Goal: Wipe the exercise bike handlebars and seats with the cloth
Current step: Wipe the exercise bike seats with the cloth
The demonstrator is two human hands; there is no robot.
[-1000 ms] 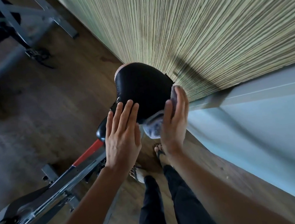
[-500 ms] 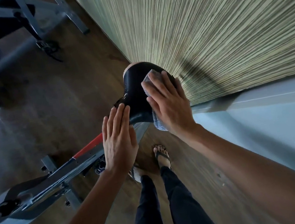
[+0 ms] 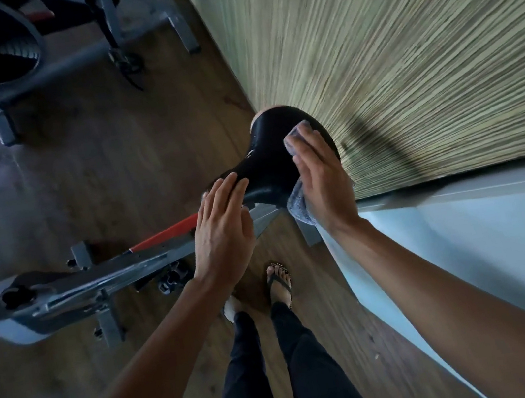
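Brown wood floor point(image 3: 102, 163) runs under everything, and a wall point(image 3: 403, 53) with thin green stripes stands just past the right hand point(image 3: 324, 185). The seat point(image 3: 269, 163) is black and smooth. It is wide and round at the far end and thin at the near end, and it shines a little along the edge. It sits between the two hands.

The right hand lies flat on the wide part of the seat, fingers straight, and presses the cloth point(image 3: 300, 206) onto it. The cloth is soft and grey-blue. A bit of it peeks out past the fingertips, and the rest hangs down below the palm.

The left hand point(image 3: 220, 226) is flat too, with straight fingers that rest on the thin end of the seat. It holds nothing.

Under the left hand runs the grey bike frame point(image 3: 110, 276) with a red strip point(image 3: 170, 235). Far beyond the left hand stands a second bike point(image 3: 20, 48). Below both hands are black trousers point(image 3: 249, 374) and a sandal point(image 3: 278, 283).
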